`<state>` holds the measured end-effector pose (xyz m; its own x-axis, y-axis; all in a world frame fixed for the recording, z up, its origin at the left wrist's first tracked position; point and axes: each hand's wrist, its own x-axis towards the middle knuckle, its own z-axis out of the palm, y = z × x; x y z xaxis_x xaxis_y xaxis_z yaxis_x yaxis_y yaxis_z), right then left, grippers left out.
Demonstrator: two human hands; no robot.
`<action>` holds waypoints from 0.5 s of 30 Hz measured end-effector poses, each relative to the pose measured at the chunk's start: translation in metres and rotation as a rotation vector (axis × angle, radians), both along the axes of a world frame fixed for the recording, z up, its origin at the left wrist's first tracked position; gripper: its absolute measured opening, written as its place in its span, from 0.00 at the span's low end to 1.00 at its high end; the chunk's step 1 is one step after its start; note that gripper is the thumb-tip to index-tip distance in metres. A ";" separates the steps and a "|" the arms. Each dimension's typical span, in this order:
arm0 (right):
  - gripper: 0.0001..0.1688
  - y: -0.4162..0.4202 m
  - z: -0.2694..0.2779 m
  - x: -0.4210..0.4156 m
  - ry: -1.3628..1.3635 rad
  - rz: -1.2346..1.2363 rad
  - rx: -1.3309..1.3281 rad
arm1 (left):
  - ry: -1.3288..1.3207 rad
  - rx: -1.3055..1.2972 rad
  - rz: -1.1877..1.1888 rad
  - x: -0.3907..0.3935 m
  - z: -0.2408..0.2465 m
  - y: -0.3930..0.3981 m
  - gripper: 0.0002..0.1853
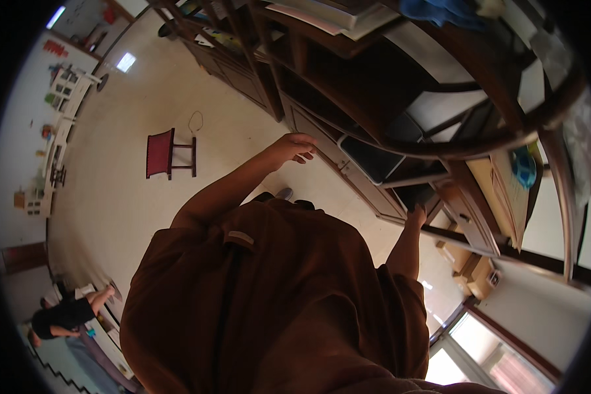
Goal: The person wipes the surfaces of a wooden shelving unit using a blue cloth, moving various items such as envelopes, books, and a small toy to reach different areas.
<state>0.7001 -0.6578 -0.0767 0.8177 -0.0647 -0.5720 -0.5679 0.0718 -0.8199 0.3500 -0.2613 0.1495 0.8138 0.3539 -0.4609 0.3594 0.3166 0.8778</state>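
My left hand (298, 147) is held out with loosely bent, parted fingers and nothing in it. It is nearest to the lower doors of a dark wooden cabinet (315, 130). My right hand (417, 215) reaches to the cabinet's lower part, beside a wooden drawer front (465, 216) with a small dark handle. Its fingertips are partly lost against a dark recess, so I cannot tell whether it grips anything. Between the hands, a flat black panel (372, 160) with a pale rim leans in the cabinet. A curved wooden rail (453, 147) crosses above it.
Papers (325, 17), a blue cloth (438, 10) and a blue round object (523, 167) lie on the shelves. Cardboard boxes (473, 271) stand at the right. A small red-seated stool (160, 153) is on the tiled floor. Another person (66, 317) is at the lower left.
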 end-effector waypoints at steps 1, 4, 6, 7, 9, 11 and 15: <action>0.36 0.009 0.001 -0.010 -0.036 -0.002 -0.073 | -0.006 0.003 0.047 -0.013 0.000 0.007 0.20; 0.29 0.007 -0.012 -0.025 -0.120 -0.014 -0.448 | -0.004 -0.001 0.146 -0.019 -0.009 0.047 0.19; 0.26 0.033 -0.004 -0.059 -0.123 0.066 -0.638 | -0.065 0.088 0.199 -0.031 -0.015 0.075 0.19; 0.25 0.047 0.009 -0.075 -0.105 0.107 -0.692 | -0.100 0.133 0.223 -0.035 -0.015 0.088 0.19; 0.22 0.040 -0.004 -0.099 -0.036 0.099 -0.247 | -0.223 0.238 0.178 -0.007 0.005 0.119 0.18; 0.20 0.076 0.038 -0.132 -0.076 0.403 -0.100 | -0.302 0.346 0.203 0.004 0.029 0.142 0.17; 0.15 0.170 0.147 -0.171 -0.407 0.836 -0.022 | -0.519 0.390 0.090 0.017 0.073 0.197 0.17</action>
<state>0.5293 -0.4882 0.0702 0.7405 0.6291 -0.2366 -0.0964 -0.2489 -0.9637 0.3672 -0.0641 0.2229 0.8554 0.4928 0.1594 -0.1545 -0.0508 0.9867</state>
